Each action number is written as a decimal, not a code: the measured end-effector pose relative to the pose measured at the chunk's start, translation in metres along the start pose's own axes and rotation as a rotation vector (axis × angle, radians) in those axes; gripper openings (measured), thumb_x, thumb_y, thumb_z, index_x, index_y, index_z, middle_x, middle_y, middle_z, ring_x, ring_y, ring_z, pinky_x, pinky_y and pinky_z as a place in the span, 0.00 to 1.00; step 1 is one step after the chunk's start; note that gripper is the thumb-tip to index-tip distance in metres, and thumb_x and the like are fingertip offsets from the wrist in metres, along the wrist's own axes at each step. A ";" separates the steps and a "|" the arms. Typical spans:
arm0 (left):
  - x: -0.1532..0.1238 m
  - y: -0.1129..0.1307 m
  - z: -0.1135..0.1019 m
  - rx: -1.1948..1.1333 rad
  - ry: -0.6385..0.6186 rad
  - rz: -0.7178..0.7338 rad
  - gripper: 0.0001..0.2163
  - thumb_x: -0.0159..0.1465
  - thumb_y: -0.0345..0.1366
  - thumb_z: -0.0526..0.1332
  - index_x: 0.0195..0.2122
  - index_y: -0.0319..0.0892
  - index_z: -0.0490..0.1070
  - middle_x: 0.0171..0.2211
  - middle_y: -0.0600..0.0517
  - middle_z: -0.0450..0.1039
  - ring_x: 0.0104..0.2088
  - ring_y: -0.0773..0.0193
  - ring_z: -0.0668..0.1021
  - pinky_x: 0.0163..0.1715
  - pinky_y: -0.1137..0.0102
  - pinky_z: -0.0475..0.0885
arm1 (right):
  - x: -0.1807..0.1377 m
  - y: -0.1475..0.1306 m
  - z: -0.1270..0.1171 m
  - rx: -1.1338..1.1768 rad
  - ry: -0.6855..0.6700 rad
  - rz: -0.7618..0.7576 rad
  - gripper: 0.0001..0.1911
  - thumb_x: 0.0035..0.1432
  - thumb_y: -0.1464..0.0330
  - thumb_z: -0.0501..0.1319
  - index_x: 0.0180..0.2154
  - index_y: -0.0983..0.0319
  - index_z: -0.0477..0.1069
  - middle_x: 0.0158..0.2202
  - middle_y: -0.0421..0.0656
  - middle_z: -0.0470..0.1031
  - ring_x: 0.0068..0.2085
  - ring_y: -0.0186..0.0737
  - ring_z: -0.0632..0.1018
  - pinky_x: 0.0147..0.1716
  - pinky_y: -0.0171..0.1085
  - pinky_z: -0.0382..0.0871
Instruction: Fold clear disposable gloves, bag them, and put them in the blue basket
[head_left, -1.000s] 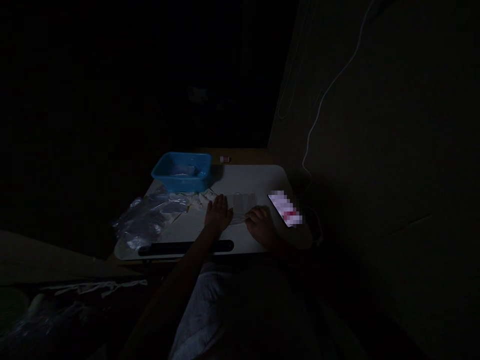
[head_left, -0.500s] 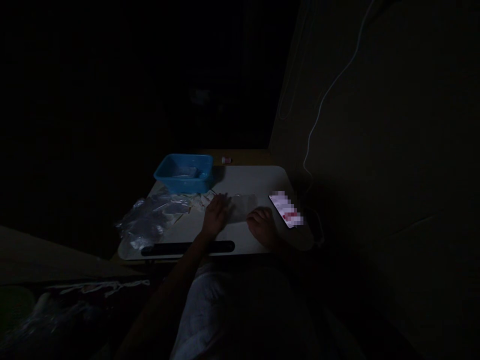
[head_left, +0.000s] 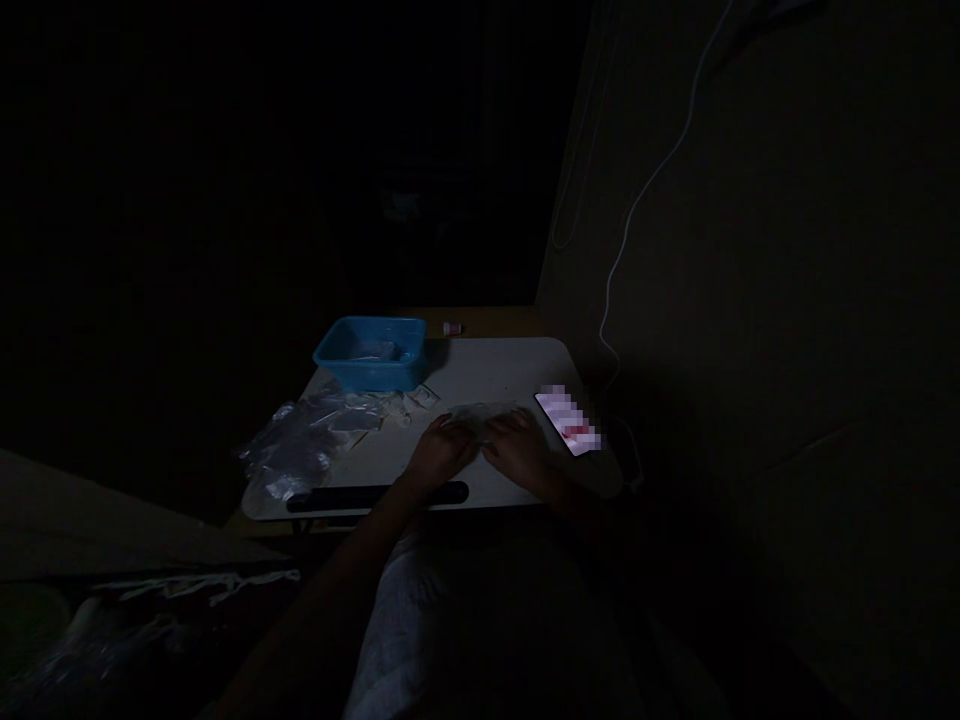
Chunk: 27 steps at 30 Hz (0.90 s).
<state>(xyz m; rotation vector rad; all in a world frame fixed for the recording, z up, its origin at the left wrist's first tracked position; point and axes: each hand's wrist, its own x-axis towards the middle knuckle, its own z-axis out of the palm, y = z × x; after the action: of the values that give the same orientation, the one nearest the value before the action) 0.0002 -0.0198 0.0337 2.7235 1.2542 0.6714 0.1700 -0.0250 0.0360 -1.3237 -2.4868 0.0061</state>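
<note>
A thin clear plastic bag or sheet [head_left: 489, 410] lies on the white table [head_left: 495, 362], faint in the dim light. My left hand [head_left: 442, 450] rests on its near left part, fingers stretched forward and slightly bent. Close beside it, my right hand [head_left: 517, 452] lies over the near right part with its fingers also reaching forward. The middle of the plastic is partly hidden under both hands. Left of my hands lie small pale packets or scraps [head_left: 422, 396], too dark to make out.
A blue plastic basket [head_left: 371, 375] stands at the back left. Crumpled clear plastic [head_left: 292, 455] covers the left side. A lit phone [head_left: 566, 420] lies at the right. Along the front edge runs a black ledge [head_left: 375, 496]. A small cup-like item [head_left: 452, 328] lies beyond the table.
My left hand has moved right and slightly nearer, away from the pale scraps. The hands are now closer together over the plastic, and the right fingers reach farther forward.
</note>
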 end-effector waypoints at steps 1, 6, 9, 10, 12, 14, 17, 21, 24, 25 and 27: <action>0.001 0.002 -0.001 -0.040 -0.001 -0.021 0.10 0.59 0.33 0.53 0.32 0.39 0.74 0.34 0.44 0.77 0.37 0.58 0.77 0.50 0.58 0.62 | 0.004 -0.003 -0.006 -0.023 -0.075 0.011 0.14 0.54 0.72 0.54 0.42 0.63 0.71 0.44 0.50 0.74 0.45 0.45 0.72 0.50 0.43 0.56; 0.001 0.001 -0.008 -0.428 0.035 -0.217 0.11 0.55 0.36 0.57 0.37 0.41 0.74 0.38 0.48 0.76 0.38 0.60 0.77 0.40 0.69 0.69 | 0.021 -0.009 -0.044 -0.089 -0.344 0.074 0.15 0.57 0.72 0.50 0.36 0.65 0.75 0.37 0.53 0.77 0.36 0.44 0.76 0.34 0.37 0.63; 0.001 -0.007 -0.016 -0.639 -0.007 -0.321 0.08 0.52 0.35 0.60 0.31 0.40 0.75 0.30 0.53 0.77 0.31 0.63 0.76 0.32 0.73 0.69 | 0.030 -0.007 -0.069 -0.005 -0.419 0.030 0.11 0.54 0.73 0.54 0.30 0.65 0.76 0.33 0.50 0.77 0.34 0.41 0.75 0.30 0.33 0.61; 0.002 -0.009 -0.020 -0.694 -0.027 -0.367 0.06 0.51 0.35 0.60 0.26 0.40 0.75 0.25 0.54 0.76 0.27 0.65 0.75 0.28 0.74 0.68 | 0.034 -0.006 -0.076 0.056 -0.447 0.008 0.10 0.52 0.73 0.55 0.28 0.66 0.76 0.31 0.48 0.77 0.32 0.39 0.75 0.28 0.32 0.60; 0.005 -0.011 -0.029 -0.822 -0.059 -0.447 0.06 0.49 0.36 0.62 0.20 0.39 0.73 0.18 0.56 0.72 0.21 0.68 0.72 0.23 0.75 0.65 | 0.040 -0.003 -0.089 0.222 -0.532 0.044 0.08 0.50 0.72 0.57 0.25 0.67 0.75 0.25 0.45 0.75 0.26 0.34 0.72 0.24 0.30 0.58; 0.007 -0.012 -0.039 -0.969 -0.057 -0.498 0.07 0.46 0.37 0.64 0.19 0.38 0.72 0.17 0.57 0.71 0.20 0.70 0.71 0.22 0.76 0.64 | 0.045 0.001 -0.096 0.441 -0.604 0.122 0.08 0.49 0.71 0.58 0.23 0.67 0.74 0.19 0.40 0.70 0.21 0.30 0.68 0.21 0.30 0.56; 0.007 -0.013 -0.049 -1.143 -0.016 -0.556 0.09 0.43 0.39 0.67 0.21 0.38 0.73 0.20 0.54 0.73 0.23 0.69 0.72 0.25 0.75 0.66 | 0.048 0.010 -0.096 0.752 -0.590 0.197 0.08 0.46 0.68 0.62 0.22 0.67 0.73 0.16 0.35 0.66 0.19 0.26 0.64 0.20 0.29 0.55; 0.003 -0.020 -0.047 -1.298 0.108 -0.686 0.10 0.40 0.38 0.70 0.20 0.38 0.73 0.20 0.54 0.73 0.22 0.70 0.72 0.24 0.76 0.67 | 0.044 0.023 -0.075 1.080 -0.518 0.381 0.09 0.44 0.66 0.64 0.22 0.67 0.72 0.15 0.34 0.66 0.17 0.26 0.64 0.19 0.29 0.56; -0.001 -0.026 -0.037 -1.440 0.197 -0.833 0.08 0.43 0.35 0.68 0.23 0.38 0.72 0.22 0.54 0.74 0.22 0.71 0.73 0.24 0.77 0.69 | 0.039 0.032 -0.050 1.346 -0.517 0.537 0.06 0.44 0.70 0.65 0.25 0.67 0.72 0.19 0.38 0.71 0.21 0.30 0.71 0.23 0.30 0.64; -0.003 -0.027 -0.032 -1.499 0.208 -0.882 0.07 0.46 0.35 0.67 0.25 0.39 0.72 0.24 0.54 0.74 0.24 0.70 0.74 0.25 0.77 0.70 | 0.037 0.035 -0.042 1.403 -0.518 0.578 0.05 0.45 0.70 0.64 0.25 0.67 0.72 0.20 0.40 0.73 0.22 0.31 0.72 0.25 0.31 0.66; -0.004 -0.028 -0.021 -1.627 0.196 -0.948 0.06 0.53 0.36 0.63 0.27 0.38 0.72 0.28 0.50 0.75 0.28 0.68 0.76 0.29 0.76 0.72 | 0.034 0.039 -0.026 1.473 -0.466 0.687 0.03 0.47 0.72 0.63 0.25 0.67 0.72 0.20 0.41 0.73 0.22 0.31 0.73 0.25 0.31 0.68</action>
<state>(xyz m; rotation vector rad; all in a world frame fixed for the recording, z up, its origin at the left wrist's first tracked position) -0.0305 -0.0069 0.0449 0.6916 1.0034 1.0555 0.1910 0.0209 0.0637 -1.2847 -1.2915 1.9653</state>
